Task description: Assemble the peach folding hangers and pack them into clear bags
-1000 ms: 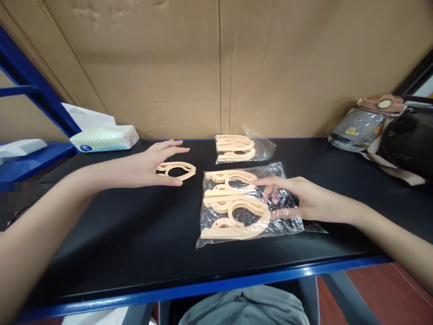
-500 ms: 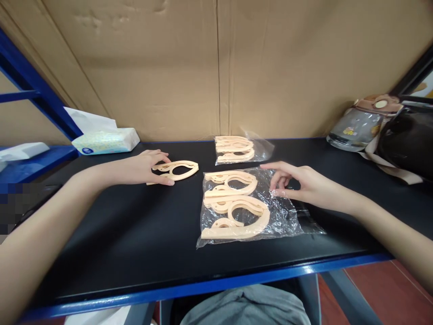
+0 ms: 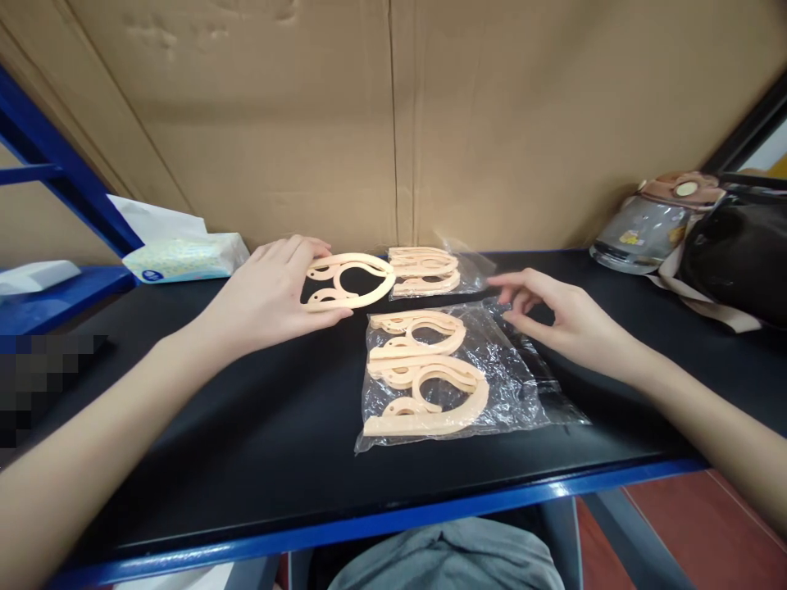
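A beige folding hanger (image 3: 360, 283), folded up, is gripped by its left end between the thumb and fingers of my left hand (image 3: 279, 291), raised above the table. Two more folded hangers (image 3: 430, 369) lie one before the other in a clear plastic bag (image 3: 510, 385) at the middle of the table. Behind them is a second clear bag (image 3: 470, 274) with beige folded hangers (image 3: 424, 269) in it. Over the right side of the front bag hovers my right hand (image 3: 547, 319), thumb and forefinger apart, holding nothing.
A tissue pack (image 3: 184, 258) with a tissue pulled up stands at the back left. At the back right are a clear water bottle (image 3: 645, 229) and a black bag (image 3: 731, 262). Cardboard (image 3: 276, 123) walls off the rear of the black table (image 3: 276, 459), which has a blue front edge.
My left hand has lifted the folding hanger off the table and brought it right, towards the rear bag. My right hand has risen slightly and shifted right, off the front bag.
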Tool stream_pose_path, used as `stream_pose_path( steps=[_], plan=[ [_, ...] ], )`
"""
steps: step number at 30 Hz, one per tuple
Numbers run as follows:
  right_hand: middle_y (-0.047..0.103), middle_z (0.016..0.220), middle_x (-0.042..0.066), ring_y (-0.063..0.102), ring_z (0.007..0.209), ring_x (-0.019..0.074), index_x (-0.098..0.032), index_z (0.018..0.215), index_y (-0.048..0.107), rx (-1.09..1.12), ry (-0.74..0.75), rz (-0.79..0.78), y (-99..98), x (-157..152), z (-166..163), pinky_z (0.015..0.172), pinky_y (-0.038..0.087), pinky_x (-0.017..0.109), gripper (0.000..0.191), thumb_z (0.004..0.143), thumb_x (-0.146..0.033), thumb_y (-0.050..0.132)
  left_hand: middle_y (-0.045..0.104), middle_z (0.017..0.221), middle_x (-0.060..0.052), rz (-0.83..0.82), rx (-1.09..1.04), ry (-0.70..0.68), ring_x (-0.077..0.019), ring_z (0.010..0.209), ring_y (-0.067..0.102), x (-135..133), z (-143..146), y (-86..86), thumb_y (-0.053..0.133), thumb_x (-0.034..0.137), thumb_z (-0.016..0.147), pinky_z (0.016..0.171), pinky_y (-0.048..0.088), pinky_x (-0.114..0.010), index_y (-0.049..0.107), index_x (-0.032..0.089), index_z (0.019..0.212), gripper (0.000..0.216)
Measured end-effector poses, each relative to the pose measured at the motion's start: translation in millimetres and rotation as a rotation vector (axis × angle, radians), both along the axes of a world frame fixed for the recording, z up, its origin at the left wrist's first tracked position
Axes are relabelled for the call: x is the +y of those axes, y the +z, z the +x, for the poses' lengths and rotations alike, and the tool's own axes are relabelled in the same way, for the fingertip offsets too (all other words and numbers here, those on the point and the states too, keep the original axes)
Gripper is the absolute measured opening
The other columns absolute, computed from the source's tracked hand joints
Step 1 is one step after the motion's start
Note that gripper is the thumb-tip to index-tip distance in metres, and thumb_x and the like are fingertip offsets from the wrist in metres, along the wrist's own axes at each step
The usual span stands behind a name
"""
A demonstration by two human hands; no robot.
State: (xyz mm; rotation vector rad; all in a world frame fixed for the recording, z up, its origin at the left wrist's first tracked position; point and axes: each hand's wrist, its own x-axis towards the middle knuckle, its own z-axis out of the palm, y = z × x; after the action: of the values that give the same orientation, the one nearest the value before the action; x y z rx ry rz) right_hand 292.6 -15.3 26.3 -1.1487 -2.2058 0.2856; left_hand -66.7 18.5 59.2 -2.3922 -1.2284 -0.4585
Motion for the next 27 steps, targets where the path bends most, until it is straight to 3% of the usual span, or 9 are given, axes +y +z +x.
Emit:
stream_pose_path(
  steps=[5, 10, 14, 16, 20, 24, 27],
  plan=[
    [0.063, 0.097, 0.005, 0.06, 0.091, 0.0195, -0.024, 0.117, 0.059, 0.05, 0.02, 0.114, 5.8, -11.1, -8.1, 0.086, 0.047, 0.036, 0.028, 0.092, -0.022, 0.046, 0.058, 0.113, -0.011, 0.074, -0.032, -0.126, -0.0302, 0.105, 0.056, -28.7, 31.8, 0.5, 0.044, 0.062, 0.084, 0.092, 0.044, -0.049, 0.047, 0.017, 0.121, 0.059],
    [0.069, 0.098, 0.003, 0.063, 0.089, 0.0194, -0.026, 0.121, 0.057, 0.185, 0.132, -0.13, 9.9, -24.9, -22.2, 0.083, 0.049, 0.033, 0.031, 0.092, -0.038, 0.054, 0.063, 0.112, -0.014, 0.16, -0.011, -0.263, -0.0317, 0.103, 0.058, -50.3, 54.6, -8.4, 0.053, 0.06, 0.084, 0.093, 0.043, -0.048, 0.048, 0.013, 0.121, 0.06],
    [0.064, 0.081, 0.001, 0.057, 0.075, 0.0159, -0.022, 0.09, 0.065, 0.189, 0.202, -0.307, 10.5, -28.7, -27.2, 0.068, 0.046, 0.027, 0.021, 0.09, -0.042, 0.057, 0.064, 0.113, -0.016, 0.154, 0.019, -0.374, -0.0312, 0.106, 0.058, -57.2, 64.9, -17.7, 0.056, 0.054, 0.086, 0.096, 0.04, -0.046, 0.048, 0.008, 0.123, 0.06],
    [0.055, 0.069, -0.002, 0.05, 0.065, 0.0123, -0.02, 0.074, 0.06, 0.177, 0.218, -0.391, 10.7, -28.6, -26.8, 0.059, 0.041, 0.025, 0.027, 0.09, -0.041, 0.057, 0.064, 0.115, -0.015, 0.142, 0.019, -0.405, -0.0302, 0.108, 0.057, -58.4, 67.4, -20.3, 0.055, 0.055, 0.087, 0.098, 0.038, -0.045, 0.047, 0.008, 0.125, 0.062],
    [0.049, 0.063, -0.003, 0.046, 0.06, 0.0101, -0.018, 0.068, 0.056, 0.237, 0.267, -0.526, 11.3, -27.7, -24.9, 0.054, 0.036, 0.023, 0.033, 0.09, -0.042, 0.056, 0.061, 0.121, -0.014, 0.046, -0.027, -0.405, -0.0298, 0.112, 0.055, -57.6, 66.9, -20.3, 0.056, 0.061, 0.085, 0.099, 0.036, -0.044, 0.042, 0.013, 0.13, 0.068],
    [0.051, 0.065, -0.001, 0.045, 0.061, 0.0109, -0.017, 0.074, 0.062, 0.255, 0.236, -0.545, 11.0, -26.2, -24.5, 0.053, 0.037, 0.024, 0.033, 0.089, -0.046, 0.058, 0.056, 0.129, -0.012, -0.109, -0.103, -0.338, -0.031, 0.117, 0.052, -53.0, 62.1, -17.3, 0.062, 0.068, 0.076, 0.101, 0.035, -0.045, 0.037, 0.02, 0.135, 0.08],
    [0.054, 0.067, 0.0, 0.046, 0.062, 0.0114, -0.016, 0.079, 0.066, 0.257, 0.218, -0.552, 9.8, -24.2, -24.5, 0.053, 0.037, 0.024, 0.034, 0.087, -0.048, 0.058, 0.055, 0.131, -0.013, -0.134, -0.099, -0.315, -0.0318, 0.12, 0.05, -48.8, 58.5, -16.5, 0.064, 0.068, 0.075, 0.101, 0.035, -0.045, 0.037, 0.021, 0.136, 0.081]
  ],
)
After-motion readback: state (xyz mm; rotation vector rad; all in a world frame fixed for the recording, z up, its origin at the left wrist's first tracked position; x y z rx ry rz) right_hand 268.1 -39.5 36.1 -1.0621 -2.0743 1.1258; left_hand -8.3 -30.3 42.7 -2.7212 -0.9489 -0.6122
